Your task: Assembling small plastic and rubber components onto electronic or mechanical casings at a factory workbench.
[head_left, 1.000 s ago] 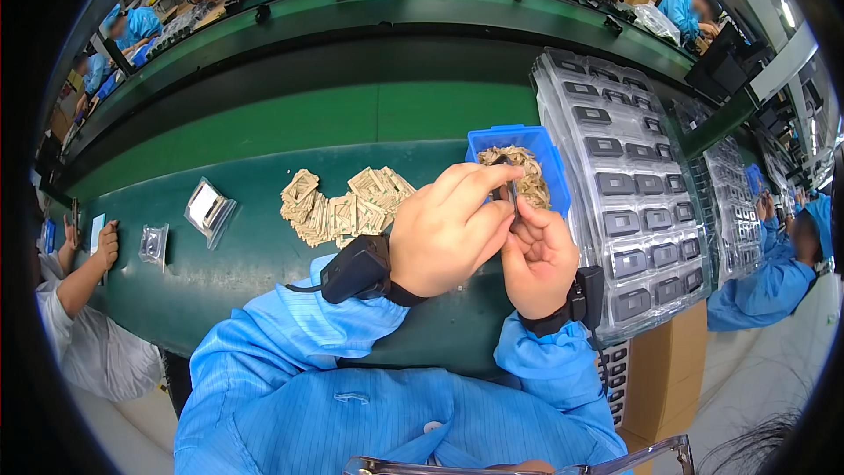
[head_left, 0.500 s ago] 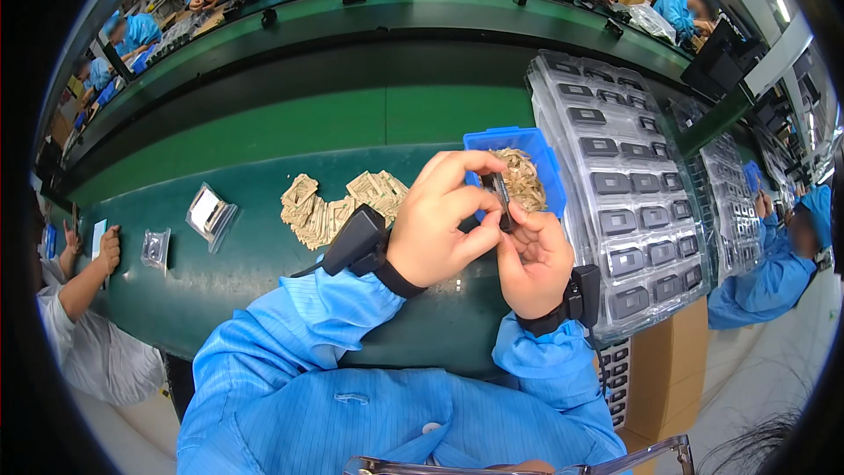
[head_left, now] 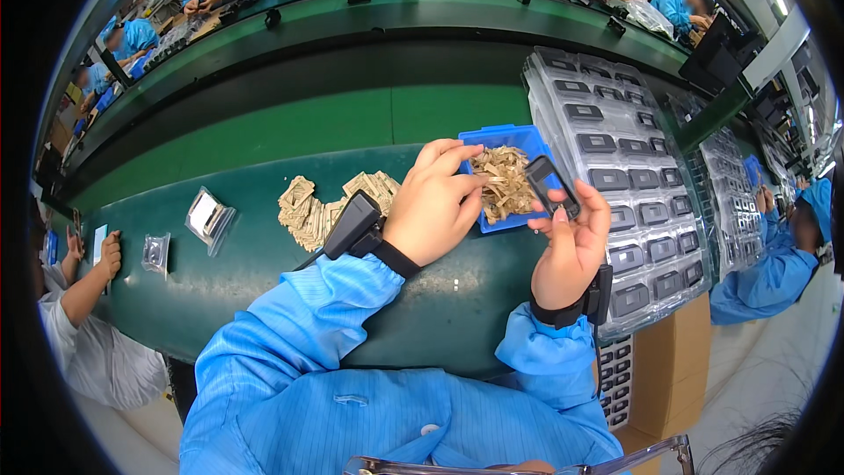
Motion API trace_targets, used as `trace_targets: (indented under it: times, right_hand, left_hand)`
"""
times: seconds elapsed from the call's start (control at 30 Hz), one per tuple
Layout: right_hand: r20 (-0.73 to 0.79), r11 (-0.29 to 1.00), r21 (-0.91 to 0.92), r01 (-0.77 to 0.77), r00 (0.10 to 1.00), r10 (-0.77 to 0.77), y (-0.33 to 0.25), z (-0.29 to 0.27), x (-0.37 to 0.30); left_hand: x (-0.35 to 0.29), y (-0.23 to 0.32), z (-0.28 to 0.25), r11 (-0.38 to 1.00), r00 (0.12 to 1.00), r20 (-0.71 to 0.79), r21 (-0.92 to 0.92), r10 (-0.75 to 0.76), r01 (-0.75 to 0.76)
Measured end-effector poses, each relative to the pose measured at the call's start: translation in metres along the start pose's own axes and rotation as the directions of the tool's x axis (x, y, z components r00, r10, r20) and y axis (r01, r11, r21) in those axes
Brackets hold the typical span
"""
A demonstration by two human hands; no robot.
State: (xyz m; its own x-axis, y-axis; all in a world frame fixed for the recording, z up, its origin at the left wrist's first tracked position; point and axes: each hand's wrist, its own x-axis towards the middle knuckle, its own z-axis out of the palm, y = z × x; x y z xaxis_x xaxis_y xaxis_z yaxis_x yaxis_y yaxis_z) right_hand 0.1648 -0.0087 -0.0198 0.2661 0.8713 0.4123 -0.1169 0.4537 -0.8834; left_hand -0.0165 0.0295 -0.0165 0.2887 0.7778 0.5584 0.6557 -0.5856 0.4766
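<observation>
My right hand (head_left: 567, 255) grips a small black plastic housing (head_left: 567, 203) with a rectangular window, tilted over the right side of a blue bin (head_left: 503, 134). The bin holds a heap of thin tan strips (head_left: 505, 178). At the bin's left side is my left hand (head_left: 435, 202), its fingers bent and the tips close against the strips. What lies between those tips, if anything, I cannot make out. To the left of this hand, flat tan rectangular frames (head_left: 308, 215) are spread in overlapping rows on the green table (head_left: 422, 317).
Clear trays (head_left: 615, 202) of black housings are stacked right of the bin. Farther left lie a clear bag with a white item (head_left: 209, 218) and a small clear packet (head_left: 156, 252). A neighbour's hand (head_left: 110, 253) is at the table's left end. A cardboard box (head_left: 673, 365) stands below.
My hands have parted. The right one has carried the black housing rightward and turned its window into view; the left has let go of it and moved to the strips.
</observation>
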Motion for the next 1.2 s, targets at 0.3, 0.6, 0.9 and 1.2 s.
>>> trace_targets:
  times: [0.3,0.6,0.9,1.2]
  right_hand:
    - [0.3,0.936,0.216,-0.278,0.931,0.208,0.004,0.005,-0.008]
    - [0.292,0.968,0.198,-0.156,0.952,0.094,0.006,0.005,-0.012]
    - [0.241,0.975,0.171,-0.143,0.966,0.099,0.003,0.004,-0.014]
    - [0.13,0.986,0.071,-0.152,0.981,0.142,-0.003,0.009,-0.016]
  left_hand:
    - [0.001,0.019,-0.018,0.342,0.916,0.359,-0.85,-0.182,0.401]
    - [-0.003,0.022,-0.017,0.388,0.912,0.347,-0.826,-0.22,0.408]
    - [-0.004,0.025,-0.016,0.578,0.949,0.264,-0.754,-0.171,0.314]
    - [-0.009,0.023,-0.005,0.605,0.964,0.22,-0.751,-0.149,0.265]
